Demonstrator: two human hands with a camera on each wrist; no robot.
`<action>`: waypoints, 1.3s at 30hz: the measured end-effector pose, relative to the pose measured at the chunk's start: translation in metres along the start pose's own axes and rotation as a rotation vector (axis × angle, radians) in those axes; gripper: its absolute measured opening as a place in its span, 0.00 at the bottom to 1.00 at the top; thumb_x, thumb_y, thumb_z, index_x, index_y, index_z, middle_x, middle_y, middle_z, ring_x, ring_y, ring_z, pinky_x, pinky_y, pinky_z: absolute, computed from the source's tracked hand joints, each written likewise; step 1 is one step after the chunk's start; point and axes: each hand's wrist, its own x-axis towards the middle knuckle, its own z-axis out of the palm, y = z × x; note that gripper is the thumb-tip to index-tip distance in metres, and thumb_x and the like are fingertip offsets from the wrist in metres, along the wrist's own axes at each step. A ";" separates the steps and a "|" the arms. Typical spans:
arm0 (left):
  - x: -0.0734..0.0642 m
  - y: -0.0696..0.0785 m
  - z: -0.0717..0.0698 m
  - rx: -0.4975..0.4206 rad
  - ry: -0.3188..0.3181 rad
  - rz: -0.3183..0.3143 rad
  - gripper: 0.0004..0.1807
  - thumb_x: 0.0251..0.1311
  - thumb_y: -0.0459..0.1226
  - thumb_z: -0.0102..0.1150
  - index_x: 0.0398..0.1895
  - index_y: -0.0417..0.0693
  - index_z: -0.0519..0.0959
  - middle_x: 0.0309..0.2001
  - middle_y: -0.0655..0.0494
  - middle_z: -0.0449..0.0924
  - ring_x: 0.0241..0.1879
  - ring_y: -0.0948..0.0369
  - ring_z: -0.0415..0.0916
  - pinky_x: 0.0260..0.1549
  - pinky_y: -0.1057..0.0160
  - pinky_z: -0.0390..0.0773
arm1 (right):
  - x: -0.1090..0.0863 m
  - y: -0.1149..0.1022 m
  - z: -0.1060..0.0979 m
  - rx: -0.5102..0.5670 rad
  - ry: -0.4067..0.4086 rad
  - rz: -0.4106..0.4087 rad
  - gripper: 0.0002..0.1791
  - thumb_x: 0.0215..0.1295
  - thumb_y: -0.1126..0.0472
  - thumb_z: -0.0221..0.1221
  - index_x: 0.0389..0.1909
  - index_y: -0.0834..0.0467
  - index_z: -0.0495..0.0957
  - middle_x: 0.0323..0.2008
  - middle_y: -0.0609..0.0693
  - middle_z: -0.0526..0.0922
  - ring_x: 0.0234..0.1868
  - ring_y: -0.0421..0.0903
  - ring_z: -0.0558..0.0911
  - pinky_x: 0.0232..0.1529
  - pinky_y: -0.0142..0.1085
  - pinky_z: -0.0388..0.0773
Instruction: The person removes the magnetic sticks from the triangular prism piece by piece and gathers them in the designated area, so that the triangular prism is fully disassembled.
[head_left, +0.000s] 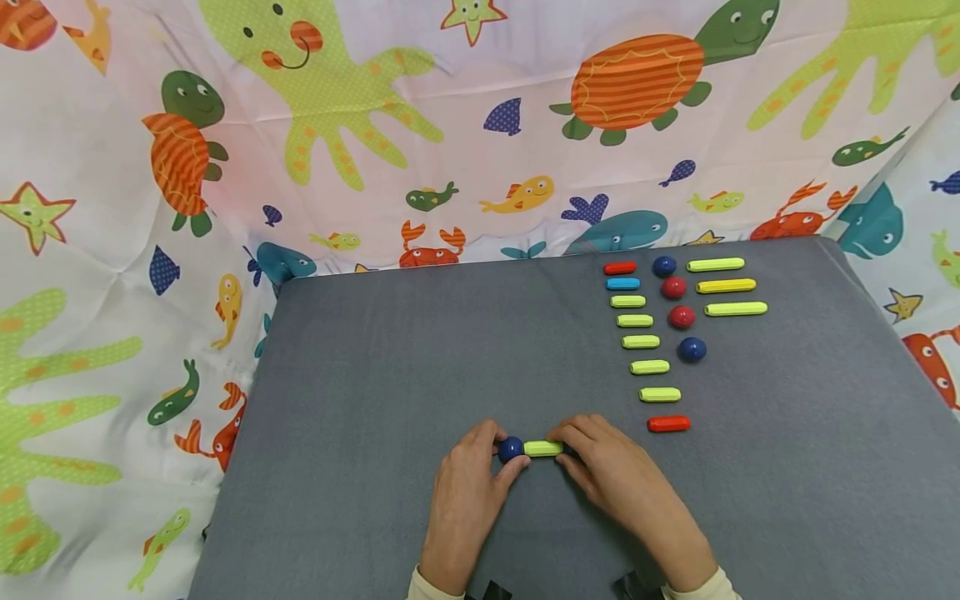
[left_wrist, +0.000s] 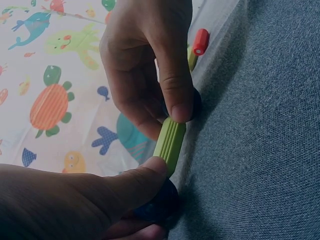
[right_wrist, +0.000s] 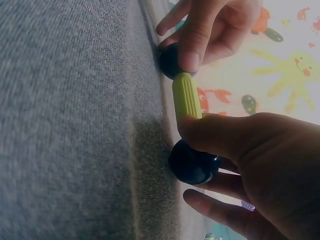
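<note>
A short yellow-green ribbed stick [head_left: 542, 448] lies between two dark blue balls, one at each end. My left hand [head_left: 463, 492] holds the left blue ball [head_left: 512, 449] between thumb and fingers; in the left wrist view the thumb tip reaches the end of the stick. With thumb and index finger, my right hand [head_left: 630, 483] pinches the stick's other end. Its fingers mostly cover the second blue ball in the head view, while the right wrist view shows that ball [right_wrist: 192, 162] plainly, beside the thumb. The piece is at or just above the grey tabletop.
Right of my hands runs a column of short sticks: red [head_left: 669, 424], several yellow-green [head_left: 649, 367], blue [head_left: 622, 284] and another red. Beside it stand red balls [head_left: 681, 317] and blue balls [head_left: 692, 349], then longer yellow-green and yellow sticks [head_left: 726, 286]. A sea-animal curtain [head_left: 465, 100] hangs behind.
</note>
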 end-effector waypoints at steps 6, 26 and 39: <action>0.000 0.000 0.000 -0.003 0.001 -0.002 0.19 0.55 0.45 0.81 0.43 0.51 0.81 0.38 0.56 0.84 0.37 0.60 0.86 0.30 0.62 0.84 | 0.000 0.002 0.001 0.012 0.022 -0.030 0.15 0.63 0.62 0.76 0.48 0.47 0.86 0.47 0.38 0.83 0.46 0.37 0.79 0.49 0.40 0.83; 0.003 0.001 0.000 -0.002 -0.014 -0.014 0.18 0.56 0.45 0.81 0.42 0.51 0.80 0.37 0.57 0.84 0.36 0.61 0.85 0.30 0.62 0.84 | 0.000 0.004 -0.001 0.018 0.024 -0.030 0.16 0.60 0.66 0.77 0.46 0.46 0.91 0.45 0.36 0.84 0.49 0.38 0.76 0.45 0.37 0.85; 0.004 0.001 0.001 0.003 -0.016 -0.021 0.19 0.54 0.44 0.82 0.43 0.50 0.81 0.39 0.56 0.86 0.38 0.60 0.87 0.33 0.59 0.86 | -0.004 0.034 -0.023 0.063 0.238 -0.095 0.17 0.55 0.70 0.78 0.45 0.57 0.86 0.46 0.49 0.83 0.48 0.48 0.81 0.51 0.42 0.78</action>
